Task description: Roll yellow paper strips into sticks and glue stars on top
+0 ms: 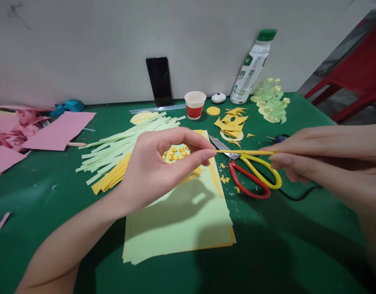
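Observation:
A thin yellow paper strip (237,152) is stretched level between my two hands. My left hand (166,163) pinches one end between thumb and forefinger. At the other end my right hand (323,151) grips it, fingers pressed together. Under my left hand lies a stack of pale green paper sheets (175,224), with yellow edges showing beneath. Small folded yellow paper pieces (175,153) show through the gap of my left thumb and forefinger. Behind the strip, scissors (252,175) with one red and one yellow handle lie on the green table.
Cut pale green strips (114,149) and yellow strips (111,175) lie left of the stack. Along the wall stand a phone (159,81), a paper cup (195,106) and a leaning bottle (252,69). Pink paper (61,130) lies far left, yellow scraps (233,124) behind the scissors.

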Available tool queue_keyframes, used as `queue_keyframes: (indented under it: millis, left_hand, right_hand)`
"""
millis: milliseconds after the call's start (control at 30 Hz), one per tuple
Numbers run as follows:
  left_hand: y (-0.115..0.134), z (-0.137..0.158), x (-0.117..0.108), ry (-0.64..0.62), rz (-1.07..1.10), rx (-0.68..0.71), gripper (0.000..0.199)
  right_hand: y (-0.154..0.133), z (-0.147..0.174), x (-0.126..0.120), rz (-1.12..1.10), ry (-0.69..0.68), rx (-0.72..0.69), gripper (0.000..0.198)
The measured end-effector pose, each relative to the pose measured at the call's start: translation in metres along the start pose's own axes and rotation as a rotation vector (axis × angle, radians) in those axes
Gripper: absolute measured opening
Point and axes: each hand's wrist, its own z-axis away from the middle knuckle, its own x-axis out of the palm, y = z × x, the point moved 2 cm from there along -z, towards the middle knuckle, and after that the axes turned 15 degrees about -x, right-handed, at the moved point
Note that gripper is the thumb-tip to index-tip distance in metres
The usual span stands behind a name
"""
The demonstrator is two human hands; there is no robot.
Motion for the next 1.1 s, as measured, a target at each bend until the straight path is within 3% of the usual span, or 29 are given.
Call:
queue_keyframes:
  millis: [333,467,567,667,800,933,1100]
  left_hand:
    - [0.001,0.001,-0.001,0.06,-0.13,0.168,0.007]
    - [0.002,0.001,0.0,0.005,-0.146,0.305,0.007]
    - [0.005,0.003,0.003,-0.083,-0.196,0.407,0.01]
    - [0.008,0.005,0.003,-0.046,-0.255,0.484,0.011]
    - [0.011,0.007,0.002,0.037,-0.304,0.471,0.007]
    - [0.012,0.007,0.002,0.077,-0.349,0.467,0.02]
    - [0.011,0.007,0.002,0.014,-0.296,0.381,0.024]
  right_hand:
    - [-0.003,0.002,0.0,0.048,-0.004,-0.049,0.02]
    - [-0.005,0.0,0.004,-0.196,-0.014,0.036,0.007]
    - [-0.005,-0.002,0.01,-0.482,-0.044,0.154,0.012]
    - [-0.005,-0.003,0.015,-0.61,-0.127,0.207,0.015]
    - [-0.007,-0.003,0.013,-0.532,-0.122,0.157,0.016]
    - [-0.011,-0.001,0.011,-0.315,-0.091,0.006,0.014]
    - [-0.017,-0.006,0.007,-0.077,-0.101,-0.132,0.018]
